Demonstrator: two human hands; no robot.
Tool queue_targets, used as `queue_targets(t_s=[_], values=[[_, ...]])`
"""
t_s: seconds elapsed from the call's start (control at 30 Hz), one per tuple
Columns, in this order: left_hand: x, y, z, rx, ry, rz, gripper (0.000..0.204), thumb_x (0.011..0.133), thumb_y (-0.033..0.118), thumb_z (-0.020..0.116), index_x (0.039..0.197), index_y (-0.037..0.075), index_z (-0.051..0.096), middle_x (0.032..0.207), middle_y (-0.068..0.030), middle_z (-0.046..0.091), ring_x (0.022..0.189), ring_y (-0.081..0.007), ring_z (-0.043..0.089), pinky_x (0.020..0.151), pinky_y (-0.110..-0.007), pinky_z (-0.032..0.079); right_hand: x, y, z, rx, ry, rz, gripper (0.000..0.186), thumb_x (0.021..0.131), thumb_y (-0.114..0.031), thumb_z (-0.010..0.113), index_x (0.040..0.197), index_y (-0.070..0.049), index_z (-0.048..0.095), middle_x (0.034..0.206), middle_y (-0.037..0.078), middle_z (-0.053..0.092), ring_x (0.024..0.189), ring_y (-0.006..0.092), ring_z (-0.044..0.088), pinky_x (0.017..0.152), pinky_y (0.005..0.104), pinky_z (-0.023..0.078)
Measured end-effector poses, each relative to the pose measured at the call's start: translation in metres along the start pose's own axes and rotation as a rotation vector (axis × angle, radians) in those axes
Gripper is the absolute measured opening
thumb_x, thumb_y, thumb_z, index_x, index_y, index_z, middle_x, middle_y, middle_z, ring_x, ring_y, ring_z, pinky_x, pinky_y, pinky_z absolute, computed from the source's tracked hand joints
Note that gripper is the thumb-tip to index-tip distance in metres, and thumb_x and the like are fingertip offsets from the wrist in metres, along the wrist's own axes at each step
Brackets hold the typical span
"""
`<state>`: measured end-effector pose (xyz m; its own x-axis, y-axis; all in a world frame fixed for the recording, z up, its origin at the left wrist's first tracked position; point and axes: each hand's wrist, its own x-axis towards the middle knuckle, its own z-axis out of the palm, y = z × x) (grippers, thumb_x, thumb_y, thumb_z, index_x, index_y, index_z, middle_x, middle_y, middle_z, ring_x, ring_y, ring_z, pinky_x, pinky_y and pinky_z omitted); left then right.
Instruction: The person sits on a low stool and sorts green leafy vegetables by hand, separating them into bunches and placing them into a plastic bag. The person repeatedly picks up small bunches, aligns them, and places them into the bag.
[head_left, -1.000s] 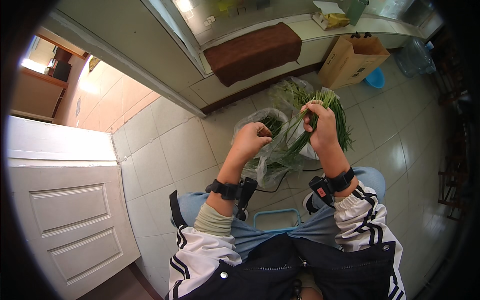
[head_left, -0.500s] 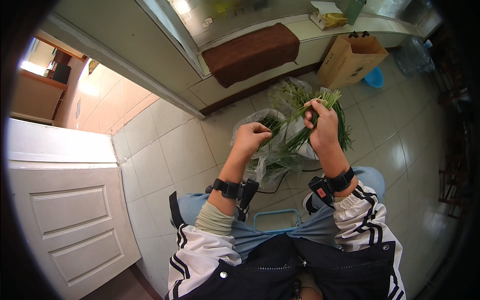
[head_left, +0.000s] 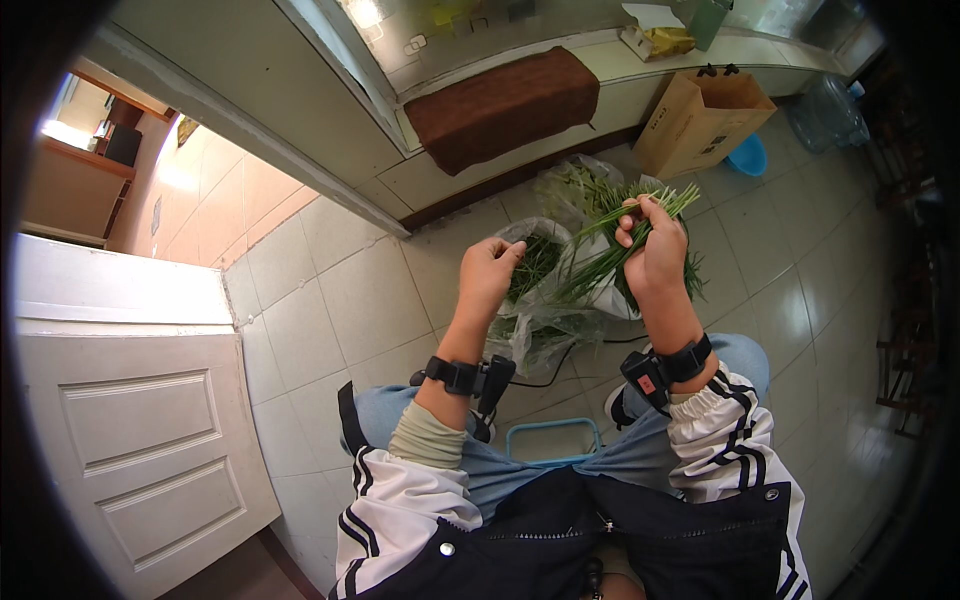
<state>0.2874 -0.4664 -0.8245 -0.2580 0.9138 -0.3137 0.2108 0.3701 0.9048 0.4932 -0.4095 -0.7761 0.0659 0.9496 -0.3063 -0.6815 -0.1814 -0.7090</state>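
My right hand [head_left: 656, 255] is closed around a bunch of chives [head_left: 590, 272], whose pale stem ends stick out past the fingers. The green leaves hang down and left over a white plastic sheet or bag [head_left: 612, 299]. My left hand [head_left: 486, 280] has thumb and fingers pinched together beside a clear plastic bag [head_left: 546, 228] with dark green leaves inside. Whatever it pinches is too small to make out. More chives lie behind my right hand, partly hidden. Another clear bag [head_left: 560, 183] with light green stalks sits farther back.
A brown paper bag [head_left: 690, 130], a blue basin [head_left: 747, 155] and a large clear water bottle [head_left: 828, 112] stand along the wall. A brown cloth [head_left: 505, 108] drapes the ledge. At left is a white panelled door [head_left: 150, 430]. A blue metal frame [head_left: 552, 425] lies between my legs.
My left hand has moved slightly up and left, away from the chives. The right hand has shifted a little right with the bunch, its stem ends now fanned out more.
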Motion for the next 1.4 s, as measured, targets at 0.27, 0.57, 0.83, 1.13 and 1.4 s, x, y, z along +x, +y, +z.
queue_targets(t_s=[0.27,0.57,0.83,1.13,1.4], values=[[-0.009,0.017,0.001,0.090,0.125,0.232,0.018,0.078,0.014,0.067,0.080,-0.001,0.057,0.078,-0.0046,0.059,0.068,-0.0128,0.049,0.065,-0.028,0.042,0.001,0.009,0.002,0.211,-0.153,0.188,0.010,0.095,-0.011,0.042,0.096,-0.003,0.048,0.093,0.013,0.056,0.077,0.0207,0.051,0.067,0.0339,0.044],[-0.024,0.035,-0.002,-0.071,0.012,0.298,0.014,0.077,0.005,0.065,0.088,0.002,0.057,0.081,-0.0095,0.062,0.077,-0.0181,0.060,0.069,-0.030,0.047,-0.004,0.019,0.006,0.289,-0.295,0.241,0.012,0.096,-0.012,0.041,0.097,-0.005,0.051,0.100,0.012,0.059,0.088,0.0234,0.058,0.080,0.0358,0.048],[-0.024,0.030,0.007,-0.079,-0.148,0.265,0.008,0.081,0.004,0.063,0.084,-0.001,0.056,0.075,-0.0032,0.060,0.069,-0.0080,0.056,0.062,-0.023,0.045,-0.005,0.031,0.011,0.279,-0.346,0.211,0.010,0.096,-0.012,0.040,0.097,-0.006,0.048,0.102,0.012,0.059,0.091,0.0240,0.059,0.083,0.0361,0.047],[-0.022,0.026,0.010,-0.057,-0.234,0.222,0.016,0.076,0.008,0.067,0.084,-0.002,0.057,0.076,-0.0094,0.062,0.069,-0.0162,0.058,0.064,-0.029,0.046,-0.002,0.036,0.011,0.269,-0.362,0.187,0.010,0.095,-0.012,0.040,0.097,-0.007,0.049,0.102,0.012,0.059,0.091,0.0235,0.059,0.084,0.0362,0.046],[-0.022,0.024,0.014,-0.067,-0.201,0.283,0.016,0.076,0.009,0.067,0.084,-0.002,0.059,0.077,-0.0102,0.063,0.070,-0.0163,0.058,0.065,-0.029,0.046,-0.003,0.037,0.010,0.287,-0.382,0.224,0.011,0.095,-0.012,0.042,0.099,-0.006,0.050,0.106,0.012,0.058,0.094,0.0239,0.058,0.086,0.0367,0.046]])
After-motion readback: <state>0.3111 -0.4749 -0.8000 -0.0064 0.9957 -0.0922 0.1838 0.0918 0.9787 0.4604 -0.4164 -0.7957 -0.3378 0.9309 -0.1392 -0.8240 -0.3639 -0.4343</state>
